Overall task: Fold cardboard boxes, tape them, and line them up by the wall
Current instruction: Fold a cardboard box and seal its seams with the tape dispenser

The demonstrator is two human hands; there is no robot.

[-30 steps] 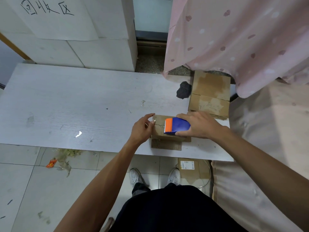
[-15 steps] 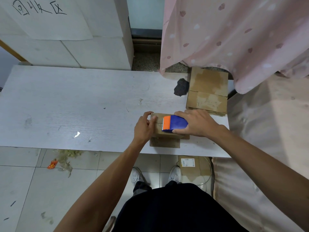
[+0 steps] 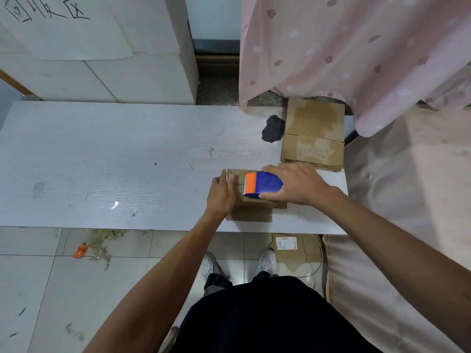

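One long white worktop (image 3: 102, 161) spans the view, far edge against stacked white blocks (image 3: 142, 77) with a handwritten paper sheet (image 3: 63, 29) on them. Pink patterned curtain (image 3: 356, 59) hangs over the far right corner. Tiled floor (image 3: 38, 289) below, with scraps and an orange wrapper (image 3: 80, 250) near the worktop's near edge.

Stack of flat cardboard (image 3: 313, 133) lies at the far right of the worktop, partly under the curtain hem. Black lump (image 3: 273, 128) touches its left side.

Box (image 3: 248, 214) sits near the near edge, right of centre, just in front of the flat stack and apart from it; one flap hangs down its near side.

Right hand (image 3: 295, 184) grips a blue and orange tape dispenser (image 3: 263, 184) lying on top of the box, orange toothed end pointing left. Left hand (image 3: 223, 189) rests on the box's left end, fingers laid over the top just beside the orange end, holding nothing.

Smaller labelled carton (image 3: 293, 250) on the floor under the worktop's right end.
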